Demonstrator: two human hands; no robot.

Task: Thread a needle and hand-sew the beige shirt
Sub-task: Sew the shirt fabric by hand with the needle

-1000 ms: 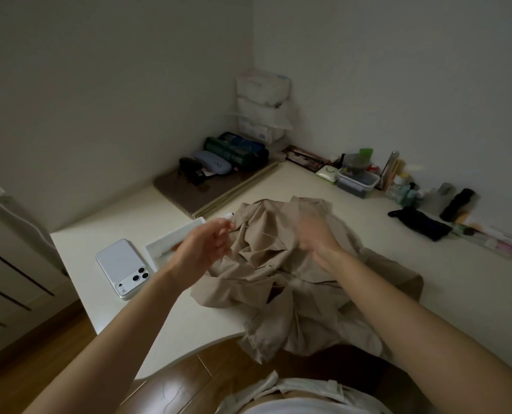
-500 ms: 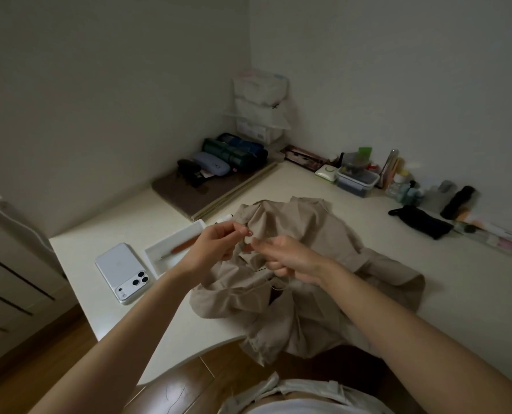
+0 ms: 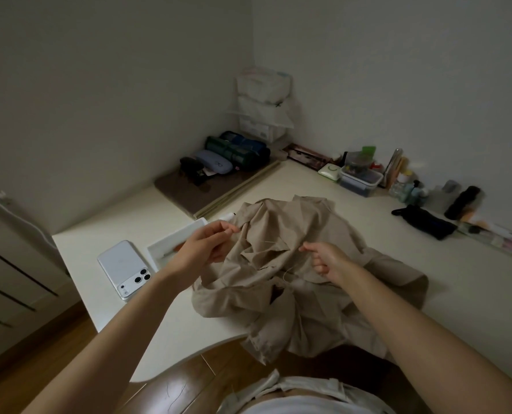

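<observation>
The crumpled beige cotton shirt (image 3: 278, 288) lies heaped at the near edge of the cream-white table (image 3: 428, 294), spilling over it at six o'clock. The left hand (image 3: 201, 252) is at the shirt's ten o'clock edge, thumb and forefinger pressed together (what they hold is too fine to make out). The right hand (image 3: 327, 261), over the shirt's middle, has curled fingers pinching a thin pale thread (image 3: 289, 271) that trails to the fabric. A white smartphone (image 3: 123, 267) lies at nine o'clock, with a shallow white tray (image 3: 189, 231) beside it.
</observation>
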